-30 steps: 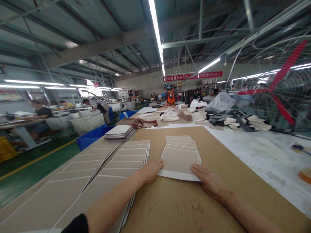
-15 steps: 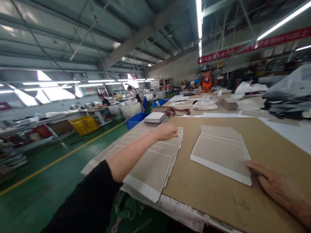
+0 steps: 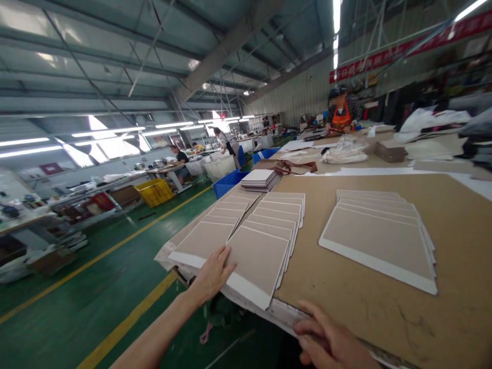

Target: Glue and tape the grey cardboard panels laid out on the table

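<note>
My left hand (image 3: 212, 271) lies with its fingers out on the near left corner of the middle row of beige panels (image 3: 258, 256). These flat panels have white borders and overlap like steps. Left of them runs a second overlapping row of beige panels (image 3: 207, 238), partly under the same hand's reach. My right hand (image 3: 326, 335) is at the table's front edge, fingers loosely bent and apart, with nothing visible in it. A third fan of beige panels (image 3: 378, 233) rests farther right, apart from both hands.
A stack of pale panels (image 3: 261, 179) stands at the table's (image 3: 307, 279) left far side, by brown straps (image 3: 294, 166). Blue bins (image 3: 228, 183) adjoin that side. White plastic bundles (image 3: 344, 150) lie farther back. Across the table is a person in an orange apron (image 3: 341, 117).
My left hand has come back from the far part of the rows to their near edge. My right hand has left the right fan and moved to the table's front edge.
</note>
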### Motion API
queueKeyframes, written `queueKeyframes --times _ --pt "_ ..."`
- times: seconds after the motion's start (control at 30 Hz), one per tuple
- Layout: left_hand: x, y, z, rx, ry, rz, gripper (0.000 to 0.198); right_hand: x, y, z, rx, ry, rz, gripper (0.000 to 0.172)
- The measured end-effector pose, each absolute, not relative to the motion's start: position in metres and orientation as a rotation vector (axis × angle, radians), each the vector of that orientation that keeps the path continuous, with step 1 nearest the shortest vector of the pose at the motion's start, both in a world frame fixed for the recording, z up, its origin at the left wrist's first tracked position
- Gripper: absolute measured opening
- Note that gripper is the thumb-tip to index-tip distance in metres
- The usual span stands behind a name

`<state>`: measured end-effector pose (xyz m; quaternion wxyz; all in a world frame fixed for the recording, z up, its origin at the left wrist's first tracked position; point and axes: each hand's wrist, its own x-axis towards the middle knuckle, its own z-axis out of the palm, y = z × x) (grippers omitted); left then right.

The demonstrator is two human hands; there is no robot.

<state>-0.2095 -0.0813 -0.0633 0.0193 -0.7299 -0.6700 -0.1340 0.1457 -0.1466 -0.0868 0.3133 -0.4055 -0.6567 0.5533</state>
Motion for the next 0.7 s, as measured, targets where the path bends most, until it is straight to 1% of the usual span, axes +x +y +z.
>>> queueKeyframes --times 0.03,0.1,0.2,0.33,0.4,0.5,0.63,0.7 --pt "-0.207 -0.08 -0.063 -2.262 -2.09 -0.425 0.059 0.128 -0.149 -0.083 -1.078 -1.693 1.513 0.062" --pt "-0.205 -0.078 -0.063 -2.259 -2.096 -0.457 0.057 0.105 -0.146 -0.079 -1.109 -1.623 1.601 0.071" --pt "-0.207 -0.076 -0.066 -2.233 -2.107 -0.549 0.054 0.088 -0.139 -0.081 -1.083 -1.514 1.681 0.072" --pt "-0.211 -0.081 -0.073 -2.182 -2.047 -0.77 0.052 0.073 -0.137 -0.089 -1.018 -1.392 1.672 0.076" --pt "-0.209 -0.085 -0.075 -2.132 -2.039 -0.878 0.05 0.067 -0.135 -0.09 -1.011 -1.391 1.637 0.074" --pt "-0.203 -0.091 -0.077 -2.008 -2.129 -0.988 0.049 0.061 -0.127 -0.086 -1.021 -1.435 1.572 0.065" --pt "-0.198 -0.097 -0.079 -1.851 -2.276 -1.076 0.054 0.057 -0.114 -0.076 -1.014 -1.383 1.608 0.06" --pt "-0.2 -0.101 -0.079 -1.79 -2.3 -1.14 0.058 0.056 -0.111 -0.071 -1.006 -1.386 1.573 0.055"
